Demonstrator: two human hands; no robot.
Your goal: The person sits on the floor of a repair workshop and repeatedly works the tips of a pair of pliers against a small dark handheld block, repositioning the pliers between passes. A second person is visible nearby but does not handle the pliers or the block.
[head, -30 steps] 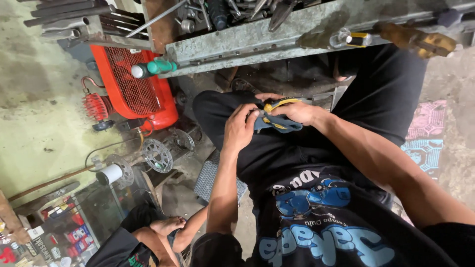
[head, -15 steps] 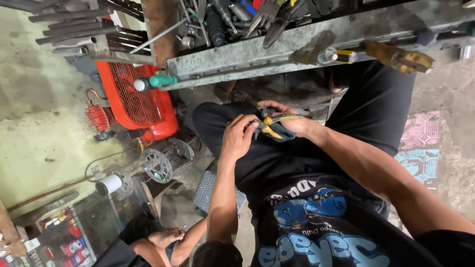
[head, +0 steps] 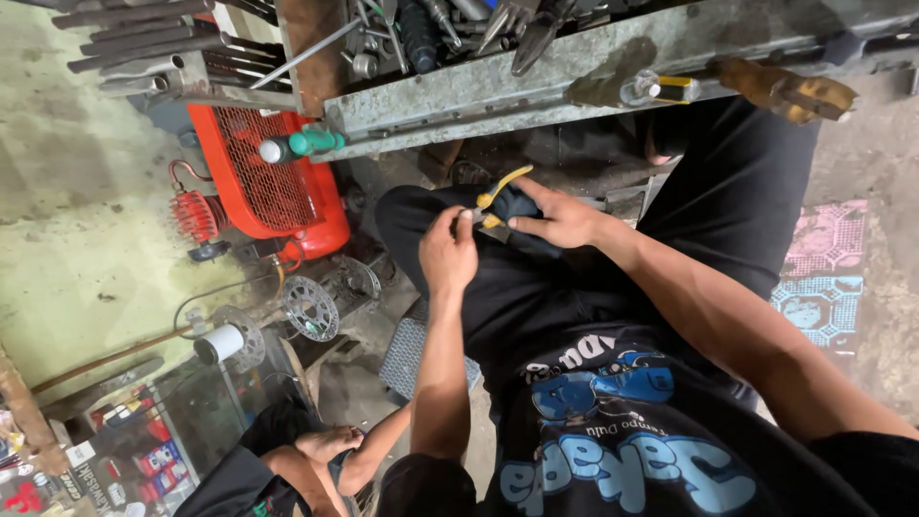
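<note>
Both my hands meet over my lap, on my black trousers. My right hand point(head: 563, 218) grips a pair of pliers with yellow handles point(head: 500, 191), one handle sticking up toward the bench. My left hand point(head: 448, 255) is closed in a pinch right at the pliers' jaws, on something too small to make out. A dark piece under the right hand's fingers is partly hidden.
A grey metal workbench edge point(head: 536, 84) loaded with tools runs above my knees. A green-handled screwdriver point(head: 302, 144) pokes out beside a red machine point(head: 273, 187). A sprocket point(head: 311, 308) and a white roll point(head: 220, 343) lie on the floor. Another person's foot point(head: 330, 443) is at bottom left.
My hands have stayed together on my lap while the pliers turned, a yellow handle now pointing up. The view has drifted slightly.
</note>
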